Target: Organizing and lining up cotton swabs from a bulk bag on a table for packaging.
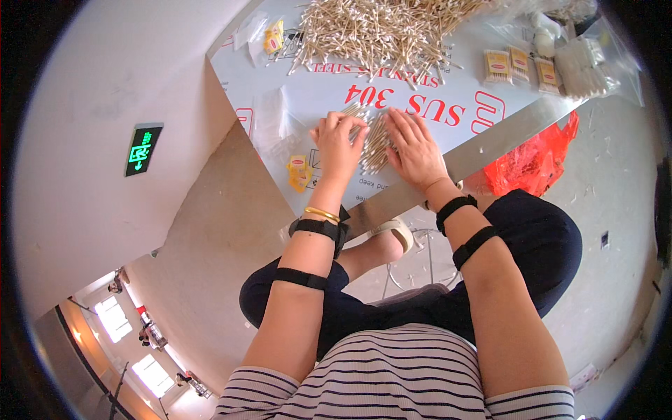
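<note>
– Pale plain wall (91, 91) off past the left hand's side, with a glowing green-and-black rectangular sign (143, 149) mounted on it, and bare grey floor (224, 203) below. What's on the table?

– Silvery-grey metal table (301, 91), red lettering across its top, and both bare hands are over it! Between them lies the small stack of thin wooden cotton swabs with white tips (376, 148), roughly lined up side by side.

– Talk us through the grip!

– Left hand (343, 143): fingers curled, thumb brought in close to the forefinger, right at the stack's left edge. Whether a swab is pinched in there, I cannot tell. Right hand (414, 148): palm down, fingers stretched out, resting along the stack's right side.

– And beyond the fingertips?

– Big one! A wide, tangled heap of loose wooden swabs (381, 31), straight ahead of both hands. Just left of the left hand, clear plastic sleeves (271, 122); nearer its wrist, small yellow printed slips (299, 171).

– Over on the right?

– Ahead and well right of the right hand, three flat swab packets with yellow labels (498, 64), beside a bulging clear plastic bag (588, 66). Lower, past the table's edge, a crumpled bright red plastic bag (535, 157).
</note>
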